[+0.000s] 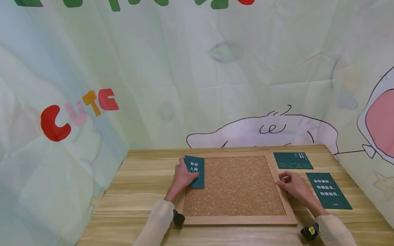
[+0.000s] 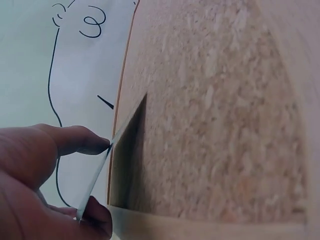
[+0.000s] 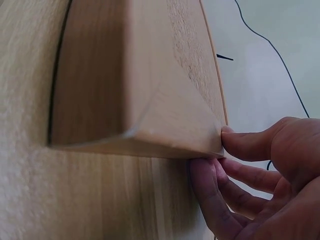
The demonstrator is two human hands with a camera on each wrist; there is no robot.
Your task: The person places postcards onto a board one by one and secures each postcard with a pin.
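Observation:
A cork board [image 1: 237, 188] in a light wooden frame lies on the table. At its upper left corner my left hand [image 1: 183, 175] pinches a dark green card [image 1: 199, 179] with white lettering, thumb on the printed face. The left wrist view shows this card [image 2: 94, 184] edge-on between thumb and fingers, tilted over the cork with a shadow beneath it. On the opposite side my right hand [image 1: 293, 186] holds the frame's right edge. Its thumb [image 3: 247, 145] rests on top of the wood and the curled fingers press against the outer side.
Two more dark green cards lie right of the board: one card [image 1: 292, 161] near the back, another card [image 1: 330, 194] closer with several lines of white text. The wooden table [image 1: 138, 191] backs onto a printed curtain [image 1: 184, 85]. Each wrist wears a small black device.

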